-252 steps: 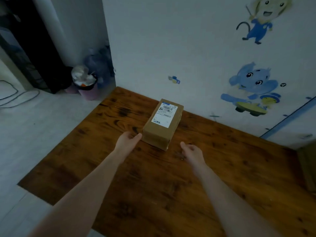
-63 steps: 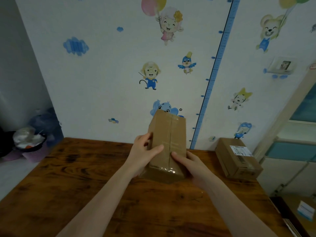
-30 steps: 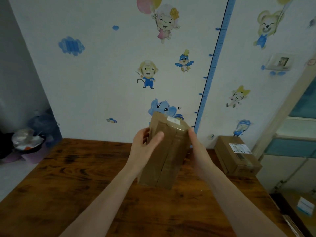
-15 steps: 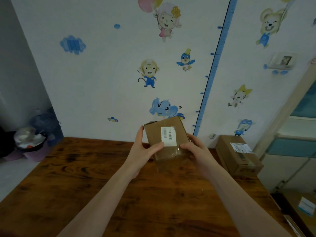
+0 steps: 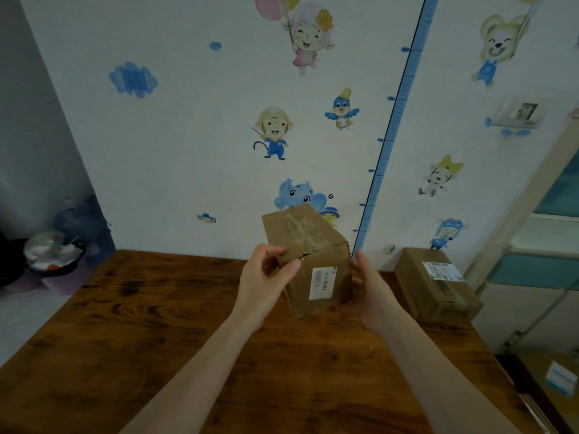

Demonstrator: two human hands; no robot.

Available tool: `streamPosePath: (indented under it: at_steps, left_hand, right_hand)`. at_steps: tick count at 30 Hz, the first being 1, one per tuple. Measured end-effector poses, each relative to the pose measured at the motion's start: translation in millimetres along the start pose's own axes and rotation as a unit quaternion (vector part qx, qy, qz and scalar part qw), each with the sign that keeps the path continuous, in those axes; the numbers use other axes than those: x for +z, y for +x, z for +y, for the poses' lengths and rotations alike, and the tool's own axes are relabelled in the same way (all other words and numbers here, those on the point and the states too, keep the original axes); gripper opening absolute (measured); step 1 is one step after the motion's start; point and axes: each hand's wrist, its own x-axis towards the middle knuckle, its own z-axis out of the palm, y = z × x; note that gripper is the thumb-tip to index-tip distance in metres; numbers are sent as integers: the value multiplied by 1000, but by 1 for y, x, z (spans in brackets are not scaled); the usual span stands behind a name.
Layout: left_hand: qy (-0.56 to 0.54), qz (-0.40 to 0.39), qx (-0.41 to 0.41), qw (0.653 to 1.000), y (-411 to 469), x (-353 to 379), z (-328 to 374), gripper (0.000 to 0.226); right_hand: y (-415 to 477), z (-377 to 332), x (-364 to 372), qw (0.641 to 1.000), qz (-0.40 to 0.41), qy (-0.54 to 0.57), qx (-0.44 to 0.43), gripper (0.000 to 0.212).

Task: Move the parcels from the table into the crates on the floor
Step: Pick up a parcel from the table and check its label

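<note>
Two bare forearms reach forward from the bottom edge over a dark brown wooden table [image 5: 125, 355] with a strong grain pattern. Both hands are closed around a small brown cardboard parcel [image 5: 308, 261], which is held tilted in the air above the middle of the table, clear of its surface. The left hand [image 5: 266, 281] grips the parcel's left side, thumb lying across the near top corner and fingers curled behind. The right hand [image 5: 374, 292] presses flat against the parcel's right side, fingers pointing up. The face turned toward the camera carries a small white rectangular label [image 5: 322, 283] with dark print, and clear packing tape runs along the parcel's upper face.

Farther back, at the table's far right corner, a second brown cardboard parcel [image 5: 438, 288] lies flat with a white shipping label on top, well apart from the hands. Beyond the table's left edge, on a pale floor, stands a small bin [image 5: 53, 261] filled with white rubbish.

Behind the table rises a pale wall [image 5: 175, 136] decorated with cartoon animal stickers, among them a blue elephant just behind the held parcel, and a blue vertical height chart [image 5: 394, 130].
</note>
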Motion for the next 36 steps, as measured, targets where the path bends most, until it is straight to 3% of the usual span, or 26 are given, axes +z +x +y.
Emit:
streamPosePath:
  at_steps: [6,10,14,16,20,22,25,29,31,36]
  left_hand:
    - [26,3,-17,1000,1,-4,5,12]
    - [24,-35,-108,993,7,-10,5,27]
    - [-57,-57,-272,959,13,-17,-3,96]
    - [-84,-51,-301,948,13,-15,-7,101]
    - [-132,-44,-305,942,10,-14,-8,85]
    - [-139,-45,-293,945,11,-17,-9,84]
    - [-139,-58,-272,950,14,-22,-13,96]
    - [-132,-82,-263,952,12,-22,-16,128]
    - [-133,-72,-261,953,9,-23,-20,125]
    - [-137,-38,-230,963,12,-25,-23,82]
  right_hand:
    - [1,3,4,1000,20,-8,8,17]
    - [1,6,5,997,40,-61,-36,37]
    - [-5,11,12,972,29,-154,-175,31]
    - [-6,11,16,973,27,-139,-183,36]
    - [-1,14,18,981,50,-106,-156,59]
    - [0,15,19,985,48,-89,-139,49]
    - [1,16,21,992,25,-48,-115,26]
    - [0,18,26,988,9,-85,-126,25]
    - [0,19,27,986,12,-100,-129,25]
    - [1,16,27,986,13,-114,-120,26]
